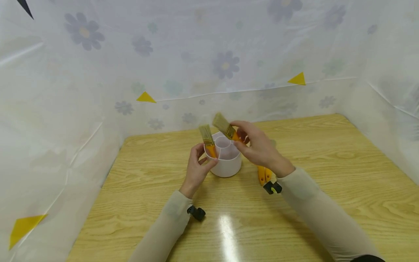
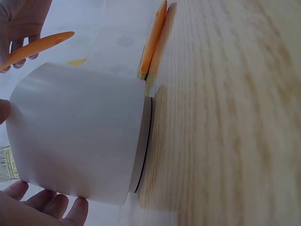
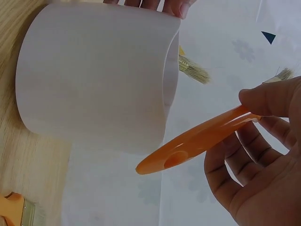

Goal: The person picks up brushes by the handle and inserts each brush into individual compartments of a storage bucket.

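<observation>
A white round divided organizer (image 1: pixel 226 169), with an inner ring and thin partitions, stands on the wooden table. My left hand (image 1: pixel 196 171) grips its left side, thumb near the rim and fingers along the wall (image 2: pixel 77 136). One paintbrush (image 1: pixel 206 134) with an orange handle leans in the left compartment, bristles up. Above the right side of the organizer, my right hand (image 1: pixel 258 149) pinches a second paintbrush (image 1: pixel 224 125) near the top of its orange handle. Its bristles point up and left; the handle's lower end (image 3: pixel 174 157) slants down beside the rim.
More orange-handled brushes (image 1: pixel 264 174) lie on the table (image 1: pixel 157 178) right of the organizer, partly hidden behind my right hand. A flower-patterned plastic sheet (image 1: pixel 183 65) hangs behind the table, marked with yellow triangles (image 1: pixel 297 79). Small black cameras (image 1: pixel 196 213) sit at both wrists.
</observation>
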A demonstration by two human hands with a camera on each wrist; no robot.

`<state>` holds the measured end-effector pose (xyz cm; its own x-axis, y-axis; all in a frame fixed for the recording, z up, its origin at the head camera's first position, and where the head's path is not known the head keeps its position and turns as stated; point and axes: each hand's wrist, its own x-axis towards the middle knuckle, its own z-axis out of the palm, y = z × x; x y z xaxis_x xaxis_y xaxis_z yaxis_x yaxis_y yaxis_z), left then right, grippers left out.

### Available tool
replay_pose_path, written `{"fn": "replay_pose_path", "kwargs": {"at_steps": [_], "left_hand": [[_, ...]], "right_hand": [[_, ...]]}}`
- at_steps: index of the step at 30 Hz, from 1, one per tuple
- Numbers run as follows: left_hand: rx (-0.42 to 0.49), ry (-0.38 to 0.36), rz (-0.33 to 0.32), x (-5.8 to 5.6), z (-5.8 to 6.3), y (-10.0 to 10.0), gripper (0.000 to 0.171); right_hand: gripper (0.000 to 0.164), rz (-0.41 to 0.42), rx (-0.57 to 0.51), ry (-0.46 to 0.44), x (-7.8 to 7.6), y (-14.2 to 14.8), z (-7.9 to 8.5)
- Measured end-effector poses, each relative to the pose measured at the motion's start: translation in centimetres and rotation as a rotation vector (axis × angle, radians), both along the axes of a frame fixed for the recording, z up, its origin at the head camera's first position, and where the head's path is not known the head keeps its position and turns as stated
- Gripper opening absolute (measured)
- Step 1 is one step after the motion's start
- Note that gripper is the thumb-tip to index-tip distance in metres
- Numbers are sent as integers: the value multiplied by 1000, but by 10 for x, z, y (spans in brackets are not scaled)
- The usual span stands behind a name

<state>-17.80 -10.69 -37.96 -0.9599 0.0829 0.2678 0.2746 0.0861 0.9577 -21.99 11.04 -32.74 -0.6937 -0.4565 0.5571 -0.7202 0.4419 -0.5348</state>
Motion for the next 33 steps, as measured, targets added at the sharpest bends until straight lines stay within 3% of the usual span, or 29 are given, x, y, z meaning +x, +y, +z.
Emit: {"fn": "replay_pose_path", "kwargs": {"at_steps": [14, 33], "left_hand": [[17, -33, 18, -1, -1, -1, 63], [-8, 5, -18, -2, -2, -3, 58]], "right_hand": [[53, 46, -31, 31, 1, -15, 5], [52, 84, -55, 49, -1, -27, 4]]}}
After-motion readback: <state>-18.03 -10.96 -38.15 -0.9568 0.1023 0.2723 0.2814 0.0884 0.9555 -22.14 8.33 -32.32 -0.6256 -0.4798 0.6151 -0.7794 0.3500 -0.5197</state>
